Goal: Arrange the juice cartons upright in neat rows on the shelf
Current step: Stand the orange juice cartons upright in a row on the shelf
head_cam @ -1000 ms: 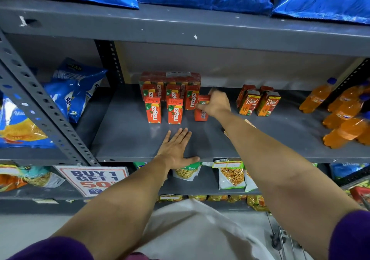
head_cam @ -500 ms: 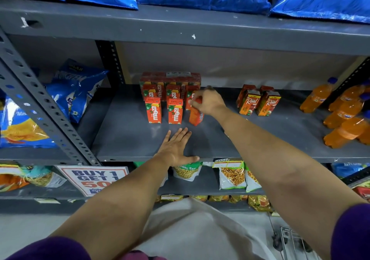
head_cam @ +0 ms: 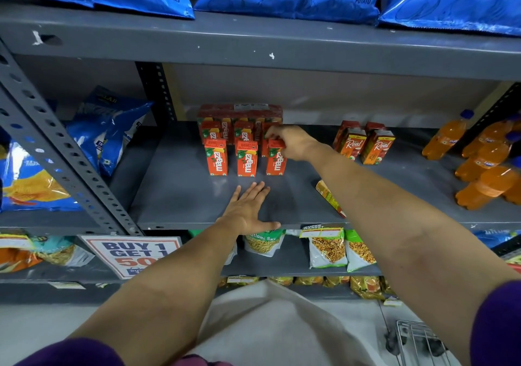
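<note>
Red Maaza juice cartons stand upright in rows on the grey shelf [head_cam: 183,196]. The front row holds three: a left carton [head_cam: 216,157], a middle carton [head_cam: 247,159] and a right carton [head_cam: 275,161]. My right hand [head_cam: 293,142] grips the top of the right carton, which stands on the shelf in line with the other two. More cartons [head_cam: 239,128] fill the rows behind. My left hand [head_cam: 248,210] lies flat and open on the shelf's front edge. A yellow carton [head_cam: 328,196] lies on its side, partly hidden by my right forearm.
Real juice cartons [head_cam: 363,144] stand to the right, and orange drink bottles [head_cam: 485,165] lie at the far right. Blue chip bags [head_cam: 107,128] sit left of the upright post [head_cam: 56,151]. Snack packets [head_cam: 327,248] fill the shelf below.
My right hand has turned the tilted carton upright and set it down as the third in the front row. My left hand has stayed flat on the shelf.
</note>
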